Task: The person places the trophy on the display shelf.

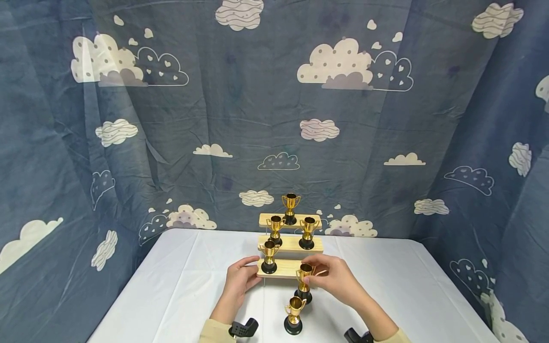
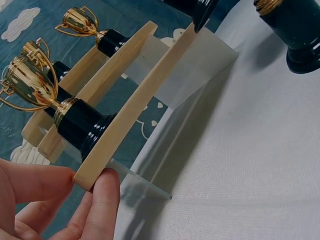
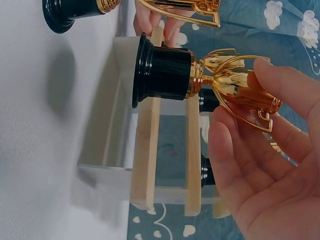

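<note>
My left hand pinches the left end of the lowest wooden step of a three-step display stand, thumb and fingers on either side of the board in the left wrist view. With my right hand I hold a small gold trophy by its cup and handle, its black base off the table. In the head view it overlaps the right front of the lowest step. One trophy stands at the left on that step. Closer to me, another trophy is upright on the table.
Two trophies, a left one and a right one, occupy the middle step. A single trophy tops the stand. Clear side panels support the boards. Behind the white-covered table hangs a blue cloud-print curtain.
</note>
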{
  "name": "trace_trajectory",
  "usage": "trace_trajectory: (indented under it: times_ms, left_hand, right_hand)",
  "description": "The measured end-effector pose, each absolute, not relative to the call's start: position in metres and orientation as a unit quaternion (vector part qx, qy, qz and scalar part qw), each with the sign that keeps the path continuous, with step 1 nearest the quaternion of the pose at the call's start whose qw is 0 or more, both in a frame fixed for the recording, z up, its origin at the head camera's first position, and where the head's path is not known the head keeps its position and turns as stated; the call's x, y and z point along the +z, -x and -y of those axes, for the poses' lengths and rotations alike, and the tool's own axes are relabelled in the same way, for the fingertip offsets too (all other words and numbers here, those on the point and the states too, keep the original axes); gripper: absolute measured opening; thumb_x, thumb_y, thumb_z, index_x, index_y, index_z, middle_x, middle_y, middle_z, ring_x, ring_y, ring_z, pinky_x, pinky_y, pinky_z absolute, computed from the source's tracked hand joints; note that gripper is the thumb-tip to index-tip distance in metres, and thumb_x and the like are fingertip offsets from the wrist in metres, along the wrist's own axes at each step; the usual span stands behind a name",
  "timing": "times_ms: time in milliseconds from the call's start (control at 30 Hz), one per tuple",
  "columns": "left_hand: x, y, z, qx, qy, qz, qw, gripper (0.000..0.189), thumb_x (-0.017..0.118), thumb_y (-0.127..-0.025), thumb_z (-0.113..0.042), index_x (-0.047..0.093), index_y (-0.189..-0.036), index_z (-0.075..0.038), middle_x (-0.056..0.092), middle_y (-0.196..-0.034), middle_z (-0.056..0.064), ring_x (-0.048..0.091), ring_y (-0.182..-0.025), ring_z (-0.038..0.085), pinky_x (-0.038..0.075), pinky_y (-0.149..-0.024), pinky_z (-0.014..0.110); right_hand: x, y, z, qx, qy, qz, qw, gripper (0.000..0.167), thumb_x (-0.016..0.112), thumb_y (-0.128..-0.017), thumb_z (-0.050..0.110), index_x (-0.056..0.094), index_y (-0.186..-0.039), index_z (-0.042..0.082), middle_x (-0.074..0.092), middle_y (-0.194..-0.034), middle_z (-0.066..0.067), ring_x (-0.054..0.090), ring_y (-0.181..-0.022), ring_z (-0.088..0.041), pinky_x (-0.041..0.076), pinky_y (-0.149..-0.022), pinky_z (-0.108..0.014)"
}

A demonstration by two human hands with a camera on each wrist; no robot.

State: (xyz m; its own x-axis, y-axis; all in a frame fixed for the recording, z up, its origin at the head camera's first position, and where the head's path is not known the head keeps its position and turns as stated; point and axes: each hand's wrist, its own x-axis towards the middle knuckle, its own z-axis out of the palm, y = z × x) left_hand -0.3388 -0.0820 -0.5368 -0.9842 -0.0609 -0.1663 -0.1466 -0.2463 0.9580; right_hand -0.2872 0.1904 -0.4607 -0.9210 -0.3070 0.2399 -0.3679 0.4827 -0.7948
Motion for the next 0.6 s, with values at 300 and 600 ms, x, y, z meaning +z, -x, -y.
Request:
trace_trajectory:
  times_ms: [300, 600]
  left_hand:
    - [-0.5363, 0.3378, 0.0822, 0.783, 0.081, -0.616, 0.028, 0.045, 0.064, -0.085, 0.003, 0.064, -0.13, 0.001, 0.066, -0.114, 0.018, 0.07, -0.087, 0.02, 0.061, -0.077, 0.034]
    - [-0.5367, 0.3388, 0.0816, 0.782, 0.08, -0.617, 0.025, 0.044, 0.064, -0.084, 0.003, 0.065, -0.128, 0.002, 0.064, -0.121, 0.021, 0.07, -0.089, 0.021, 0.061, -0.077, 0.035]
  right_hand:
    - [-0.4593, 0.2902, -0.1866, 0.471, -0.172, 0.864, 0.051, 0.04, 0.086, -0.08, 0.027, 0.072, -0.116, 0.014, 0.071, -0.096, 0.006, 0.068, -0.086, -0.02, 0.059, -0.075, -0.029]
    - [-0.4544, 0.2919, -0.1812, 0.467, -0.161, 0.867, 0.067, 0.035, 0.086, -0.08, 0.025, 0.072, -0.111, 0.02, 0.07, -0.094, 0.007, 0.067, -0.084, -0.017, 0.058, -0.074, -0.03]
